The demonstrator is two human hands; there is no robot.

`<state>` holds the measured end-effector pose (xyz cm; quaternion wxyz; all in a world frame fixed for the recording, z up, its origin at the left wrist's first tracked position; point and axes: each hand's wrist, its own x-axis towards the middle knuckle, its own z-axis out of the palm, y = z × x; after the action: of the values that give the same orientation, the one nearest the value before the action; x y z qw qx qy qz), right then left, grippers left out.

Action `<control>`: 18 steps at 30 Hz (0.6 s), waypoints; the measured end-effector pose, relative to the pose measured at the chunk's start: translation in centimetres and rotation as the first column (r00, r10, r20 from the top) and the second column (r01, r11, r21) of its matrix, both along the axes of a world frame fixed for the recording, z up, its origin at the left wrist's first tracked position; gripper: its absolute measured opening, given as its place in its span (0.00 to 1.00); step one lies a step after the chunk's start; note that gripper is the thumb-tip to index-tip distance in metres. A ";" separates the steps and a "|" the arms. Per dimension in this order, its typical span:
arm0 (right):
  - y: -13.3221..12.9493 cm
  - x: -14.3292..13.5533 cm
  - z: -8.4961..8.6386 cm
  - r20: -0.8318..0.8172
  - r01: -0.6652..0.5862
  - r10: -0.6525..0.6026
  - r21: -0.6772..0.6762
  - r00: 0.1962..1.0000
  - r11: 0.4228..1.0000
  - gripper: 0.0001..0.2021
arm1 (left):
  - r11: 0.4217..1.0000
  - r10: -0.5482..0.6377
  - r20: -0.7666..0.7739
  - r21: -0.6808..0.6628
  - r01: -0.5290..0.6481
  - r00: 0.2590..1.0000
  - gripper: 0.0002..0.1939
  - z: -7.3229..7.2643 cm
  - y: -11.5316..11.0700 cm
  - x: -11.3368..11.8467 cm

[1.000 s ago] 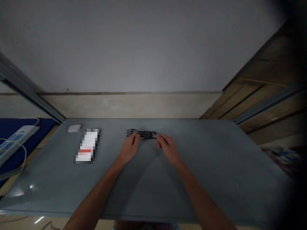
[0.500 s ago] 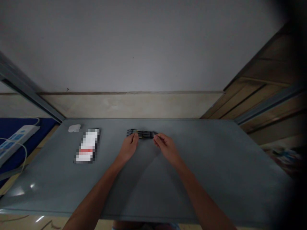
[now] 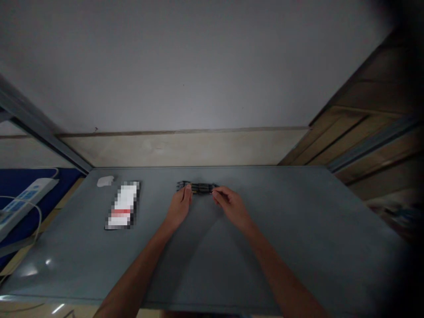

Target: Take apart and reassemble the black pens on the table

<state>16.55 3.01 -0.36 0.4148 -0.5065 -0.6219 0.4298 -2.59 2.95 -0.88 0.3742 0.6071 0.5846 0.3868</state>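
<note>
A slim bundle of thin black pieces (image 3: 202,188) lies crosswise between my hands above the grey table, with loose ends spreading at its left. It is too small and dim to tell exactly what the pieces are. My left hand (image 3: 180,203) closes on the bundle's left part, its thumb on the near side. At the other end, the fingertips of my right hand (image 3: 229,199) are pinched together on the bundle's right tip. The fingers behind the bundle are partly hidden.
On the grey table (image 3: 291,229) a phone (image 3: 123,205) with a blurred-out screen lies to the left, and a small white case (image 3: 105,181) sits behind it. A white power strip (image 3: 24,205) with a cable is beyond the left edge. A wall (image 3: 212,148) backs the table.
The view has shifted slightly, so the table sits a little lower. My right fingers remain at the bundle's right end, with the grip slightly altered; my left hand keeps its hold.
</note>
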 end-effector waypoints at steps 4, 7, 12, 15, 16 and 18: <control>-0.1 0.3 -0.2 0.071 0.049 -0.046 -0.040 0.996 0.998 0.24 | 0.998 -0.038 -0.076 0.041 0.041 0.996 0.20 0.2 -0.1 0.2; 0.0 0.5 -0.2 0.085 0.062 -0.059 -0.033 0.995 0.998 0.24 | 0.999 -0.050 -0.015 -0.016 0.049 0.999 0.17 0.2 -0.2 0.4; 0.1 0.2 -0.1 0.026 0.000 0.000 0.000 1.000 1.000 0.14 | 0.979 0.058 0.195 -0.204 -0.017 0.979 0.21 -0.2 0.1 0.3; 0.0 0.1 -0.1 0.006 -0.014 0.014 -0.012 1.000 1.000 0.14 | 0.979 0.078 0.222 -0.203 -0.032 0.972 0.24 -0.5 0.3 0.0; 0.0 0.1 -0.1 0.010 -0.008 0.009 -0.022 1.000 1.000 0.15 | 0.983 0.060 0.218 -0.184 -0.019 0.974 0.25 -0.6 0.3 -0.1; -0.1 0.2 -0.1 0.031 0.015 -0.013 -0.049 0.999 0.999 0.19 | 0.989 0.017 0.191 -0.146 0.011 0.981 0.25 -0.7 0.2 -0.1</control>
<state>16.75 2.92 -0.45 0.3957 -0.5273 -0.6138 0.4342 -2.70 3.20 -1.58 0.4717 0.5372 0.5736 0.3999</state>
